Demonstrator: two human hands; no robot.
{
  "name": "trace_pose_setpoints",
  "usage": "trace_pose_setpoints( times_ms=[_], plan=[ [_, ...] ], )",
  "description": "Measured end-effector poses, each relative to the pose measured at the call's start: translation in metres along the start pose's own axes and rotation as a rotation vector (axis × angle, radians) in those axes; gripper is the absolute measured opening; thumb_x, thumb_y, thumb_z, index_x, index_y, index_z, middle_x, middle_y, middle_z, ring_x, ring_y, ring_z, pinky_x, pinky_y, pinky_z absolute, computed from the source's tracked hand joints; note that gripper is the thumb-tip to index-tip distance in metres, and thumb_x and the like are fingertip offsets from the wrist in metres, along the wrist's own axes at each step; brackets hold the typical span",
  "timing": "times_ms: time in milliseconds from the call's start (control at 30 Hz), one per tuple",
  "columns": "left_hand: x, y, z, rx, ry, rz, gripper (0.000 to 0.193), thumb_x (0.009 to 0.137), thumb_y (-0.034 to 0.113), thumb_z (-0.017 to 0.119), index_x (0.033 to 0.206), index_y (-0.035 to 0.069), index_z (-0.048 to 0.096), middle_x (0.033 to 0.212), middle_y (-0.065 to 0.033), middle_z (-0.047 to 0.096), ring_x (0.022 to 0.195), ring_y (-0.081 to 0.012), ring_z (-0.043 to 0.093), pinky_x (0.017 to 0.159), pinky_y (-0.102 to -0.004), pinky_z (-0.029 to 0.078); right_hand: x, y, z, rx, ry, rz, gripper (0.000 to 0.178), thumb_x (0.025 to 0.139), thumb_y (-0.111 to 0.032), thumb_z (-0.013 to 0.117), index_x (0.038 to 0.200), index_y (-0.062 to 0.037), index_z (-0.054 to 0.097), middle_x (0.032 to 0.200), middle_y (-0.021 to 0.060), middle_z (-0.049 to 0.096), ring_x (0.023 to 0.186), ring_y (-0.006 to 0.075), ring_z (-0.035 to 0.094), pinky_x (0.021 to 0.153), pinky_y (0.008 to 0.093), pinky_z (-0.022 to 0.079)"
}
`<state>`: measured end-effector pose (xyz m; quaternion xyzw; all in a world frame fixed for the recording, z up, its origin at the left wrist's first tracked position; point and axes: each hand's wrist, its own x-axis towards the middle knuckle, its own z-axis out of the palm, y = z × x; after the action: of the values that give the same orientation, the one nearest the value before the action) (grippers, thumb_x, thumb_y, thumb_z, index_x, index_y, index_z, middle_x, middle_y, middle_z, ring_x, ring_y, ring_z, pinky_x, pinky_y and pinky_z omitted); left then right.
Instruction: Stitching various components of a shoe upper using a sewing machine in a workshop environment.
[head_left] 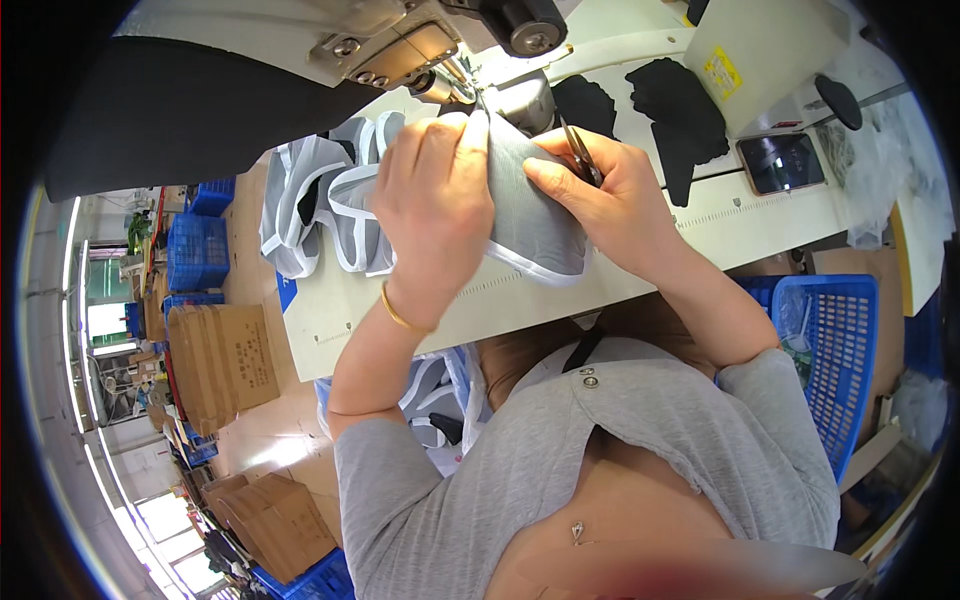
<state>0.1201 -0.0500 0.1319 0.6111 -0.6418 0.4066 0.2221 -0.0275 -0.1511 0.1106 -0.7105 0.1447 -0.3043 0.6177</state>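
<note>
A grey cloth piece (535, 215) with a white bound edge lies under the needle area of a sewing machine (455, 65). My left hand (435, 195) is closed at its left side, fingertips close to the needle and partly hidden behind the knuckles. My right hand (615, 190) pinches the right edge of the same cloth between thumb and finger. Dark thread snips (581, 158) are tucked in that hand too, pointing up toward the machine. To the left of my left hand lie several grey pieces (300, 200) with white binding, linked or heaped together.
Black cloth pieces (685, 115) and a phone (780, 163) lie on the white table (380, 315) to the right. A blue basket (830, 350) stands beside me on the right. Cardboard boxes (225, 360) and blue crates (197, 250) stand on the floor at left.
</note>
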Motion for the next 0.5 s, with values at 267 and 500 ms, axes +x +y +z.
trace_pose_setpoints(
  times_ms=[267, 500],
  plan=[
    [-0.005, 0.013, -0.012, -0.003, -0.165, -0.121, 0.031, 0.071, -0.001, 0.064, 0.101, -0.004, 0.066, 0.104, -0.0124, 0.061, 0.1, -0.0291, 0.059, 0.086, -0.0403, 0.049, 0.006, -0.003, 0.001, -0.033, 0.012, -0.042, 0.024, 0.092, -0.02, 0.063, 0.097, 0.003, 0.065, 0.074, 0.0128, 0.065, 0.065, 0.0116, 0.056, 0.063, 0.0295, 0.047],
    [0.0, 0.008, -0.009, -0.042, -0.138, -0.145, 0.023, 0.082, -0.004, 0.066, 0.105, -0.005, 0.069, 0.1, -0.0101, 0.063, 0.092, -0.0271, 0.06, 0.079, -0.036, 0.049, 0.015, 0.001, 0.002, 0.005, 0.024, -0.048, 0.024, 0.092, -0.02, 0.064, 0.093, 0.0035, 0.065, 0.07, 0.0108, 0.064, 0.065, 0.0086, 0.053, 0.062, 0.0293, 0.046]
  ],
)
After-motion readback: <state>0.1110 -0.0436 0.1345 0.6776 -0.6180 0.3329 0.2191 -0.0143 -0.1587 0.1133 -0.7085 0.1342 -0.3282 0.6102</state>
